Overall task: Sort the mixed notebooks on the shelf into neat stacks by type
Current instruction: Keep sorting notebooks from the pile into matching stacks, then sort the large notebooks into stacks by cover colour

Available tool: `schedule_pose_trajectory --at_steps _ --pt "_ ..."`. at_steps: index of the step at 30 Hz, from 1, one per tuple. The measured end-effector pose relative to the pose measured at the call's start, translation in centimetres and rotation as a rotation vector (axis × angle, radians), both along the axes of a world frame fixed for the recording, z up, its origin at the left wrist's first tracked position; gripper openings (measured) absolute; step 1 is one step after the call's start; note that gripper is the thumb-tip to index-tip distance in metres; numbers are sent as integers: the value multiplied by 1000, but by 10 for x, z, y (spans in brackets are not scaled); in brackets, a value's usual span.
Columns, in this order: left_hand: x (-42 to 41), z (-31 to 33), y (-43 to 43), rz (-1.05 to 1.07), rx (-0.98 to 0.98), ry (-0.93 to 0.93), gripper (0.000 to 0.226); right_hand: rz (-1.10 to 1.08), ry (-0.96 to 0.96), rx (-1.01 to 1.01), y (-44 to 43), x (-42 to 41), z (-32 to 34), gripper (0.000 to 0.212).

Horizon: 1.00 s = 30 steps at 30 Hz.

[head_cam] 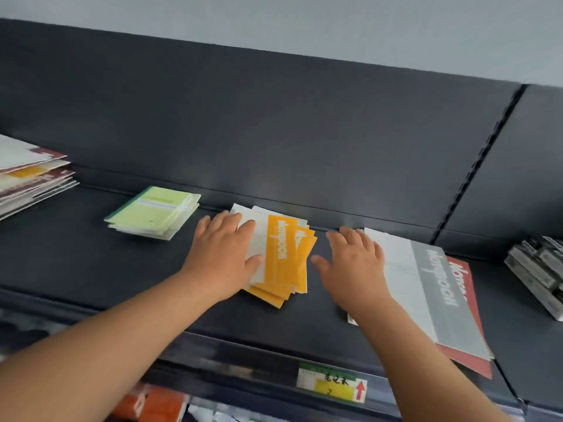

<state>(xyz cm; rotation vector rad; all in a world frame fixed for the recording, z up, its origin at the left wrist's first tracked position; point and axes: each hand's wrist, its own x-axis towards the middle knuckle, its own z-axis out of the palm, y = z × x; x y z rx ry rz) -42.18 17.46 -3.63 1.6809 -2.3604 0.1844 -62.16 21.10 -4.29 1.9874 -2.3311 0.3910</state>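
On the dark shelf (76,251) lies a fanned pile of small orange-and-white notebooks (281,260). My left hand (224,254) rests flat on the pile's left side, fingers spread. My right hand (353,263) lies flat with fingers apart, touching the left edge of a large grey-and-white notebook (426,287). That notebook sits on a large red one (466,354). A stack of small green notebooks (154,213) lies further left. At the far left is a stack of large mixed notebooks (30,178).
A pile of grey spiral-bound items (539,275) sits at the right edge. A slotted upright (481,159) divides the dark back panel. A yellow-and-green price label (332,386) hangs on the shelf's front edge. Below, orange items (152,403) show on a lower shelf.
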Motion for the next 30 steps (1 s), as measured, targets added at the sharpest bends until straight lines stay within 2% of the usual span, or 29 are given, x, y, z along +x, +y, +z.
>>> schedule_pose_trajectory --at_steps 12,21,30 --pt "222 8 6 303 -28 44 67 310 -12 -24 -41 211 15 53" --pt "376 15 12 379 -72 10 67 377 -24 -26 -57 367 11 53" --pt "474 24 3 383 -91 21 66 421 -100 -14 -75 466 15 53"
